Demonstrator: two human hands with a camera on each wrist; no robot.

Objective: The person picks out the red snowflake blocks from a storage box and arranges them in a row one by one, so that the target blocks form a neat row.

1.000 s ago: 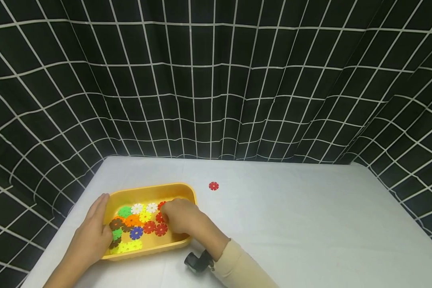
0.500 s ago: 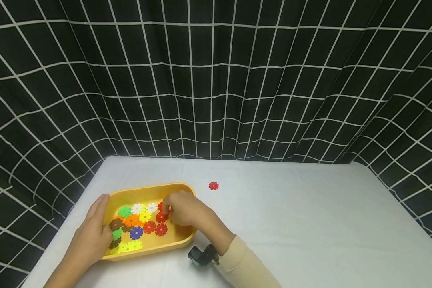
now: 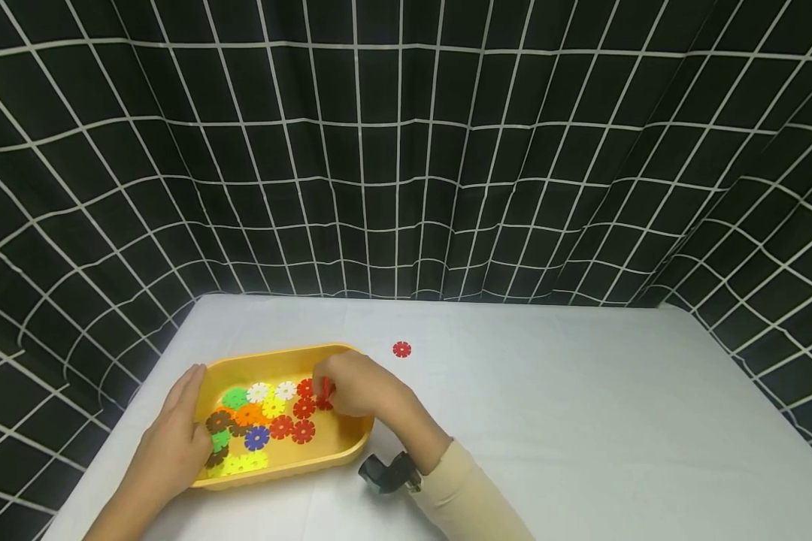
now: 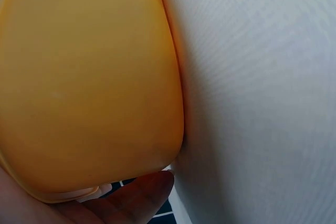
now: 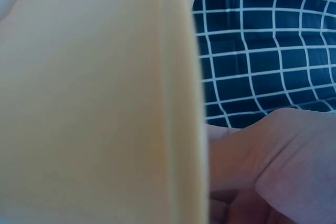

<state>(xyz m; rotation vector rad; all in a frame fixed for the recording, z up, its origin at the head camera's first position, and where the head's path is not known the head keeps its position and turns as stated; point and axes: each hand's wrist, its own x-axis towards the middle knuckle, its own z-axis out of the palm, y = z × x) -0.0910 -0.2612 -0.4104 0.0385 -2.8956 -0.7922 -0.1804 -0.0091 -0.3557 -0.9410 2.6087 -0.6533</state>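
Note:
A yellow plastic tray (image 3: 338,443) stands on the white table, with notched snowflake discs in several colours lying inside it. My left hand (image 3: 172,436) grips the tray's left end, its thumb over the rim; in the left wrist view, fingers (image 4: 142,198) lie around the tray's end. Over the tray's right part, my right hand (image 3: 359,385) pinches a red snowflake disc (image 3: 326,387) seen nearly edge-on. Other red discs (image 3: 303,430) lie beside and below that hand. In the right wrist view, the tray wall (image 5: 105,103) hides the fingertips.
A single red disc (image 3: 402,349) lies on the white tablecloth (image 3: 548,421), beyond the tray's right end. Black cloth with a white grid (image 3: 406,165) hangs behind and at both sides. A small black device (image 3: 389,473) is strapped at the right wrist.
My right hand has shifted right inside the tray, and a red disc now shows between its fingertips. The left hand has kept its place on the tray.

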